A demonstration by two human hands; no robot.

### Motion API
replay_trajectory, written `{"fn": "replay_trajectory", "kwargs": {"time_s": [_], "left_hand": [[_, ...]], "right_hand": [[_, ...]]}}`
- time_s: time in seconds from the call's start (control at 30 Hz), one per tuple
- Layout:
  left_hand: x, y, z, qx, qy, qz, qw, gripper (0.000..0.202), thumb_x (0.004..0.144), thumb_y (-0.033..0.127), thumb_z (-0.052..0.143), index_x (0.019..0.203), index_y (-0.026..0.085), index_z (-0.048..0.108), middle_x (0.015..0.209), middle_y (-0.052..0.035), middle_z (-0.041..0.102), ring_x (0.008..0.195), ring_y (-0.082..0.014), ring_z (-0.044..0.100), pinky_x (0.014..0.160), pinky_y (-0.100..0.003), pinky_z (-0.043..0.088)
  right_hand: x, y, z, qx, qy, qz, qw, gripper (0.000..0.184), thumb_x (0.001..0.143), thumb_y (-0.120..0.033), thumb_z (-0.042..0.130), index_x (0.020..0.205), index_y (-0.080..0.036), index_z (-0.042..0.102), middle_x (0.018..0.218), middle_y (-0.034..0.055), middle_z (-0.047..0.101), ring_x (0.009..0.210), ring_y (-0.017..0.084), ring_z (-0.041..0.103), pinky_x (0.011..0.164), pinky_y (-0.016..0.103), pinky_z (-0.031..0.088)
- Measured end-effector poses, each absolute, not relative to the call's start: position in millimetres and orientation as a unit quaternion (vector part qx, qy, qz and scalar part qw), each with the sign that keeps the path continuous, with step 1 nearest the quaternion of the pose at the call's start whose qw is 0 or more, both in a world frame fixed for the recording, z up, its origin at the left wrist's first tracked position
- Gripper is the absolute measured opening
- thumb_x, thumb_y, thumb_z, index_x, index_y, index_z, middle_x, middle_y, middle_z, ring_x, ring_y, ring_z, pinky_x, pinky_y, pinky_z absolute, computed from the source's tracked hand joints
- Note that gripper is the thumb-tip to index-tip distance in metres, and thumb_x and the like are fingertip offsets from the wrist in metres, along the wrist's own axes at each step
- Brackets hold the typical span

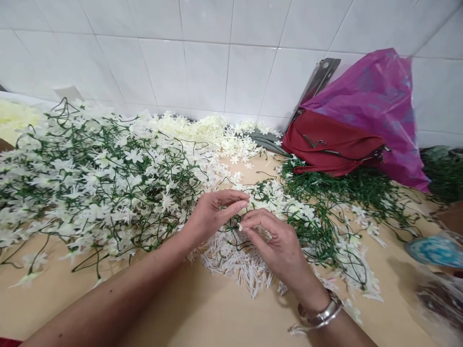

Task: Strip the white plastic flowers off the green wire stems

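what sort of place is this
Likely a small workshop or a work corner at home: white artificial flowers and a tangle of green stems lie on a table by a tiled wall.

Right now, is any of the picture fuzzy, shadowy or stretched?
In the head view, a soft shadow lies on the table beside the left forearm; in the head view, the clear plastic at lower right looks blurrier than the white flowers; in the head view, upright lines between tiles fan outward toward the top.

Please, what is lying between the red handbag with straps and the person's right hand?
The head view shows thin green stems and small white star-shaped flowers there.
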State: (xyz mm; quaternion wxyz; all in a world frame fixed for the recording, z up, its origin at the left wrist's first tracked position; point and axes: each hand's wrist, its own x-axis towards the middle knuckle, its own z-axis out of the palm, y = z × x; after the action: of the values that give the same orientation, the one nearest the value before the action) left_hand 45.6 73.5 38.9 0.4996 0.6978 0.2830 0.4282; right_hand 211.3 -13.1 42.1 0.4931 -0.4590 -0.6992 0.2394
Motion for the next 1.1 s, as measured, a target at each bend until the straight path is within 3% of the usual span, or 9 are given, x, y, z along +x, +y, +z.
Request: {"fn": "replay_trajectory", "kwargs": {"time_s": [0.2, 0.37, 0.8, 0.93, 1.1], "left_hand": [[47.4, 78.0, 36.7, 0.619, 0.229, 0.428, 0.618, 0.026, 0.092, 0.027, 0.071, 0.114, 0.017, 0.061, 0.088, -0.0034, 0.077, 0.082, -0.0143, 0.072, 0.082, -0.032, 0.059], [46.3, 74.4, 42.0, 0.648, 0.243, 0.385, 0.611, 0.013, 0.091, 0.027, 0.071, 0.097, 0.017, 0.07, 0.084, -0.0021, 0.073, 0.077, -0.0124, 0.068, 0.079, -0.029, 0.057], [47.5, 70.6, 43.4, 0.678, 0.253, 0.347, 0.596, 0.013, 0.091, 0.028, 0.067, 0.088, 0.016, 0.066, 0.069, 0.0017, 0.063, 0.066, -0.0105, 0.058, 0.066, -0.026, 0.046], [47.1, 69.6, 44.7, 0.672, 0.25, 0.347, 0.605, 0.012, 0.091, 0.027, 0.067, 0.087, 0.016, 0.066, 0.067, 0.0028, 0.062, 0.065, -0.01, 0.06, 0.065, -0.024, 0.048], [50.3, 68.0, 36.8, 0.654, 0.238, 0.347, 0.628, 0.012, 0.093, 0.027, 0.067, 0.09, 0.016, 0.065, 0.074, -0.0007, 0.072, 0.071, -0.0118, 0.07, 0.073, -0.027, 0.056]], "right_hand": [[219.3, -9.9, 40.3, -0.479, -0.57, 0.366, 0.558, 0.003, 0.089, -0.028, 0.076, 0.088, -0.026, 0.074, 0.094, 0.0019, 0.074, 0.092, 0.02, 0.067, 0.088, 0.036, 0.051], [230.8, -1.9, 36.9, -0.488, -0.432, 0.414, 0.635, 0.017, 0.081, -0.038, 0.085, 0.09, -0.027, 0.074, 0.086, -0.0011, 0.072, 0.082, 0.016, 0.062, 0.079, 0.03, 0.047], [230.9, 0.1, 27.1, -0.495, -0.458, 0.425, 0.603, 0.016, 0.081, -0.039, 0.085, 0.085, -0.027, 0.076, 0.079, -0.0026, 0.069, 0.074, 0.015, 0.055, 0.071, 0.028, 0.043], [231.7, 0.5, 26.8, -0.502, -0.464, 0.421, 0.596, 0.016, 0.08, -0.038, 0.085, 0.085, -0.026, 0.076, 0.079, -0.0022, 0.069, 0.073, 0.014, 0.055, 0.07, 0.028, 0.044], [230.0, 0.6, 26.9, -0.519, -0.473, 0.41, 0.582, 0.019, 0.079, -0.04, 0.085, 0.082, -0.024, 0.075, 0.077, -0.0006, 0.071, 0.072, 0.015, 0.059, 0.069, 0.029, 0.047]]}}
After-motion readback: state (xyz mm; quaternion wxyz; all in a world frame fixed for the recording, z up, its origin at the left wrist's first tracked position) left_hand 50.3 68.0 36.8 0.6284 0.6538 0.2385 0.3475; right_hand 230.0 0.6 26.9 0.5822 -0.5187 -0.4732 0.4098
